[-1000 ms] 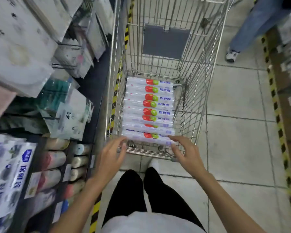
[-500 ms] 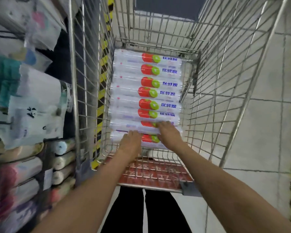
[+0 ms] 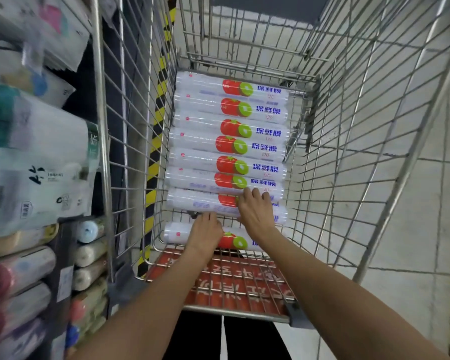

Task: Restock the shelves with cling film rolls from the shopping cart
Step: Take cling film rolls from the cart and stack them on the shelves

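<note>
A wire shopping cart (image 3: 361, 152) fills the centre and right of the frame, seen from above over its handle end. A red printed panel (image 3: 231, 284) is seen at the cart's near edge, low in the frame. Shelves (image 3: 37, 178) occupy the left edge, stocked with hanging packets above and rolls laid end-on (image 3: 89, 253) at the lower left. Yellow-and-black hazard tape (image 3: 157, 120) is marked on the floor between shelves and cart.

Cling film rolls (image 3: 231, 131) are laid crosswise in a row on the cart floor, each white with a tomato-and-kiwi print and blue lettering. The nearest roll (image 3: 177, 233) lies apart from the row, a gap of bare wire being left above it.

The left hand (image 3: 205, 232) is placed over the nearest roll, fingers curled down across its top; whether the grip is closed beneath cannot be told. The right hand (image 3: 256, 211) is laid palm-down on the next roll (image 3: 192, 201), fingers extended and reaching its far edge, not clenched.
</note>
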The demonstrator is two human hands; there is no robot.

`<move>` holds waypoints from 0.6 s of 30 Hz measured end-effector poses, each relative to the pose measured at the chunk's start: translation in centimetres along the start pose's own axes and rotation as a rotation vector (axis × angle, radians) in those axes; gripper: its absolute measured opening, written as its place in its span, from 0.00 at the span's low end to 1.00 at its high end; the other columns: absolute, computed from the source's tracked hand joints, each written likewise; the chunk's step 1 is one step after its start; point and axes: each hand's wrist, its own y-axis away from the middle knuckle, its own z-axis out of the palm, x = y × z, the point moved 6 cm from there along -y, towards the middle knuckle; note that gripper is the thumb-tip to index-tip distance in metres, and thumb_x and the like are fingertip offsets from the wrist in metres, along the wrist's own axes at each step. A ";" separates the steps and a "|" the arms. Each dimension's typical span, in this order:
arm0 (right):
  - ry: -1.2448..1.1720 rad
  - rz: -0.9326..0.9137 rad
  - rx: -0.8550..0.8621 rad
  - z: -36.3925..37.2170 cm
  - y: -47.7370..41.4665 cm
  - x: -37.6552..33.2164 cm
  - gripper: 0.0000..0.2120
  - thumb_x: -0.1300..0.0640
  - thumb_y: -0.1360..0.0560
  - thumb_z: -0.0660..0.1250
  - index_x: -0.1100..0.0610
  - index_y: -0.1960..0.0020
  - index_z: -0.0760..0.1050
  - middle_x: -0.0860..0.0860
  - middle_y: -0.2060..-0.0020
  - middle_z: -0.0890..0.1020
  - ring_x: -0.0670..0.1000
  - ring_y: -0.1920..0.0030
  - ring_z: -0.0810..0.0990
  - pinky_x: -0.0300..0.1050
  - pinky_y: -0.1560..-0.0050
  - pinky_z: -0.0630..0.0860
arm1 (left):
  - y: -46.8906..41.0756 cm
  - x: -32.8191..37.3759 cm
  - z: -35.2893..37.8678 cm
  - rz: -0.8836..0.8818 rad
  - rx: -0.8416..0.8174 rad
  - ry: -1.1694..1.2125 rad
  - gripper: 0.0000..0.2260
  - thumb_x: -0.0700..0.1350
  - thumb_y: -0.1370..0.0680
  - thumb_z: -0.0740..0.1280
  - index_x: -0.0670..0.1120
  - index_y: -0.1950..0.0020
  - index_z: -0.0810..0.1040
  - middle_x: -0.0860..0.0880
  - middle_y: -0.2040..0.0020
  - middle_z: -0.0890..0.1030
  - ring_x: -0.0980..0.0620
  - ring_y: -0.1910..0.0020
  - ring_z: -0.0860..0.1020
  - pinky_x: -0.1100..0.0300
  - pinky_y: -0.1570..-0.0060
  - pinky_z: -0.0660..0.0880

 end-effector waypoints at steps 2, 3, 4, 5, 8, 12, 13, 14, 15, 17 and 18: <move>0.022 -0.016 0.071 -0.5 0.0 0.0 0.18 0.59 0.54 0.80 0.57 0.69 0.76 0.52 0.70 0.73 0.53 0.70 0.72 0.47 0.66 0.72 | 0.4 -0.4 0.3 -0.014 -0.048 0.026 0.17 0.34 0.22 0.58 0.38 0.34 0.64 0.40 0.37 0.74 0.41 0.39 0.73 0.51 0.41 0.67; 0.007 -0.038 0.084 -0.7 0.1 0.0 0.18 0.58 0.54 0.80 0.58 0.69 0.76 0.53 0.70 0.73 0.54 0.70 0.72 0.48 0.66 0.72 | 0.6 -0.7 0.3 -0.020 -0.054 0.047 0.18 0.35 0.22 0.60 0.39 0.33 0.63 0.41 0.38 0.75 0.41 0.40 0.74 0.51 0.43 0.68; -0.006 -0.061 0.066 -1.1 0.2 0.0 0.19 0.57 0.54 0.79 0.59 0.68 0.76 0.53 0.70 0.73 0.54 0.71 0.73 0.49 0.66 0.73 | 0.8 -0.8 0.2 -0.016 -0.063 0.054 0.20 0.37 0.23 0.61 0.39 0.32 0.61 0.41 0.39 0.76 0.41 0.40 0.75 0.51 0.44 0.70; -0.011 -0.072 0.021 -1.4 0.4 0.1 0.19 0.56 0.52 0.79 0.60 0.65 0.76 0.54 0.68 0.74 0.55 0.69 0.74 0.50 0.64 0.74 | 1.0 -0.9 0.0 -0.001 -0.061 0.062 0.21 0.38 0.23 0.63 0.40 0.32 0.61 0.42 0.39 0.76 0.42 0.40 0.75 0.51 0.44 0.71; -0.054 -0.137 -0.121 -1.5 0.8 0.4 0.24 0.49 0.32 0.71 0.61 0.41 0.72 0.57 0.48 0.75 0.58 0.50 0.77 0.55 0.46 0.70 | 1.7 -1.1 -0.5 0.037 -0.082 0.070 0.24 0.42 0.24 0.65 0.40 0.31 0.61 0.41 0.36 0.72 0.42 0.37 0.71 0.51 0.42 0.69; -0.318 -0.150 -0.161 -4.1 1.9 1.8 0.29 0.46 0.28 0.68 0.61 0.35 0.64 0.57 0.42 0.76 0.58 0.45 0.76 0.50 0.49 0.72 | 3.3 -1.0 -1.8 0.069 -0.081 0.116 0.26 0.50 0.24 0.68 0.40 0.32 0.65 0.41 0.34 0.69 0.43 0.35 0.67 0.52 0.39 0.65; -0.331 -0.151 -0.160 -5.2 2.2 2.1 0.29 0.45 0.28 0.67 0.61 0.37 0.63 0.57 0.43 0.76 0.58 0.46 0.76 0.49 0.51 0.73 | 3.6 -1.0 -2.4 0.068 -0.080 0.127 0.25 0.50 0.25 0.68 0.40 0.33 0.67 0.41 0.35 0.70 0.43 0.36 0.68 0.52 0.39 0.67; -0.321 -0.148 -0.165 -6.2 2.6 2.5 0.29 0.44 0.28 0.67 0.60 0.37 0.63 0.57 0.44 0.76 0.58 0.46 0.77 0.49 0.52 0.73 | 4.1 -1.1 -3.0 0.061 -0.083 0.132 0.23 0.49 0.25 0.69 0.40 0.34 0.68 0.41 0.36 0.72 0.43 0.37 0.70 0.52 0.40 0.68; -0.302 -0.143 -0.169 -7.2 3.2 3.0 0.29 0.43 0.28 0.66 0.60 0.37 0.63 0.56 0.44 0.76 0.58 0.46 0.77 0.49 0.52 0.74 | 4.6 -1.3 -3.5 0.049 -0.081 0.143 0.22 0.48 0.25 0.69 0.40 0.35 0.69 0.40 0.37 0.74 0.43 0.38 0.72 0.52 0.41 0.69; -0.284 -0.111 -0.162 -9.8 4.7 4.3 0.27 0.41 0.27 0.64 0.58 0.37 0.67 0.55 0.45 0.76 0.57 0.47 0.77 0.48 0.52 0.74 | 5.8 -2.2 -4.3 -0.004 -0.103 0.191 0.21 0.47 0.24 0.69 0.39 0.36 0.70 0.41 0.39 0.76 0.43 0.40 0.75 0.53 0.44 0.71; -0.310 -0.088 -0.144 -11.3 5.7 5.1 0.25 0.40 0.27 0.63 0.57 0.38 0.70 0.55 0.46 0.77 0.56 0.48 0.77 0.48 0.53 0.74 | 6.5 -2.9 -4.8 -0.046 -0.108 0.232 0.21 0.47 0.24 0.69 0.39 0.35 0.71 0.41 0.39 0.77 0.43 0.40 0.76 0.54 0.45 0.72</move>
